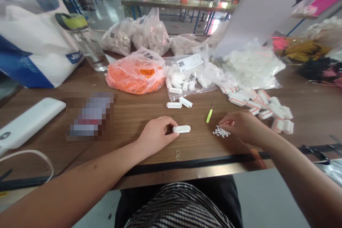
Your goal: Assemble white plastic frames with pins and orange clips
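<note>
Between the thumb and fingers of my left hand (156, 133) is the left end of a white connector housing (182, 129), whose top face shows rows of small holes. My right hand (244, 126) reaches down at a small pile of tiny white plugs (221, 131), its fingers pinched together at the pile's upper right edge. Whether a plug is between those fingertips is too small to tell. A yellow-green handled pick (209, 115) lies between the hands, farther back. Beyond my left hand, two more white housings (174, 105) lie side by side on the wooden table (128, 114).
White housings with orange edging (260, 101) are heaped at right. Behind stand a bag of orange parts (136, 74), a bag of white housings (184, 78) and other clear bags. At left are a water bottle (89, 46), a white power bank (32, 121) with a cable, and a blurred-out object.
</note>
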Available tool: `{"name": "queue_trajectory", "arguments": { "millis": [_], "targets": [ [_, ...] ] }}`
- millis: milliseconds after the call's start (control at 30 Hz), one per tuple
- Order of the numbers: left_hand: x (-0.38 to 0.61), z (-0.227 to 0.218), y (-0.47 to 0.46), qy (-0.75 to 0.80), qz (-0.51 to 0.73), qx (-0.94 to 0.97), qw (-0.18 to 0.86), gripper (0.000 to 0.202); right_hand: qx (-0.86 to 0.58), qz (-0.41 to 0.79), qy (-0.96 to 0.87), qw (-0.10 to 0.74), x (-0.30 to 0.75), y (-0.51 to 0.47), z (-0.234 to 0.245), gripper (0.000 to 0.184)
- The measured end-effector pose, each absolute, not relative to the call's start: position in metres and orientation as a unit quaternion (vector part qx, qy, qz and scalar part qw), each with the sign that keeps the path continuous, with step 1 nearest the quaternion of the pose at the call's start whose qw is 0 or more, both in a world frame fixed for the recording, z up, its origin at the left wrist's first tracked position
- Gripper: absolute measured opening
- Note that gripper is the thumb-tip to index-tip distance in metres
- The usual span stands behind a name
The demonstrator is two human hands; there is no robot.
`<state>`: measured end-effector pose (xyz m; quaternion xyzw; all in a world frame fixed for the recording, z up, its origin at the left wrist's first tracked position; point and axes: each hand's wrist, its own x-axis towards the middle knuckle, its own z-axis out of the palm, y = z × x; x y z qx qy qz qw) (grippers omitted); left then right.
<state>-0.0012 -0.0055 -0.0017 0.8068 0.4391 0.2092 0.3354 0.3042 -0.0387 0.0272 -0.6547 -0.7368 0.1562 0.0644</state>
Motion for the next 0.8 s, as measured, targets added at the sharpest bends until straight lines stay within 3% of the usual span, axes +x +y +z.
{"name": "queue_trajectory", "arguments": {
  "millis": [233, 367, 567, 800],
  "targets": [
    [-0.002, -0.001, -0.004, 0.429, 0.215, 0.815, 0.324, 0.010, -0.696, 0.103, -0.710, 0.029, 0.291, -0.037, 0.029, 0.022],
    [-0.002, -0.001, -0.004, 0.429, 0.211, 0.816, 0.324, 0.010, -0.725, 0.153, -0.668, 0.069, 0.303, -0.035, 0.027, 0.022],
    [-0.002, 0.000, -0.005, 0.433, 0.208, 0.814, 0.326, 0.010, -0.630, 0.233, -0.733, 0.110, 0.312, -0.031, 0.023, 0.020],
    [-0.002, -0.001, -0.004, 0.431, 0.212, 0.818, 0.317, 0.010, -0.612, 0.139, -0.775, 0.076, 0.311, -0.030, 0.022, 0.017]
  ]
}}
